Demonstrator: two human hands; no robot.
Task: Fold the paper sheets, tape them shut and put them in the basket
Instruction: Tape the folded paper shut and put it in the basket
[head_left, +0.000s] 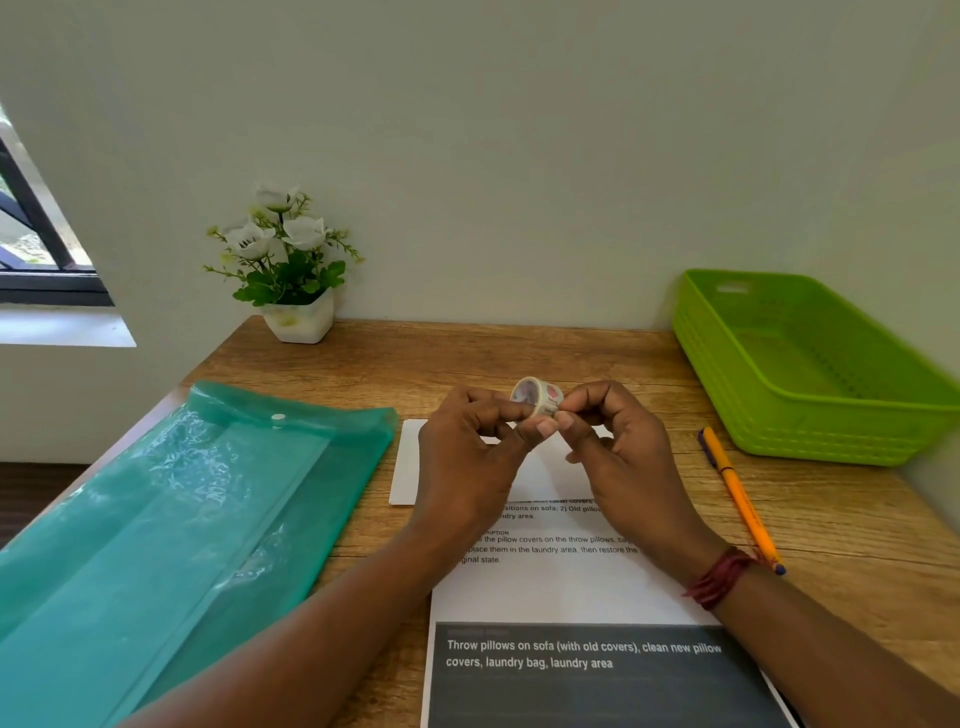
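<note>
Head view: I see both hands raised just above the far end of the sheet (561, 587), which lies printed side up on the desk (467, 353). The left hand (470, 457) pinches the tape (537, 396), a small patterned roll, between thumb and curled fingers. The right hand (623, 467) meets it from the other side, with its thumb and forefinger closed on the roll's near edge and the other fingers curled. A red band (719, 577) circles the right wrist. White paper (408, 462) lies across the sheet's far end, partly hidden under the hands; I cannot tell whether it is that sheet folded over or a separate piece. The basket (810, 364), green, stands to the right of the sheet and farther back. An orange pen (740, 499) lies between the sheet and the basket. Left of the sheet lies a teal folder (182, 519), and beyond the sheet, toward the left, a potted plant (291, 270) stands against the wall.
</note>
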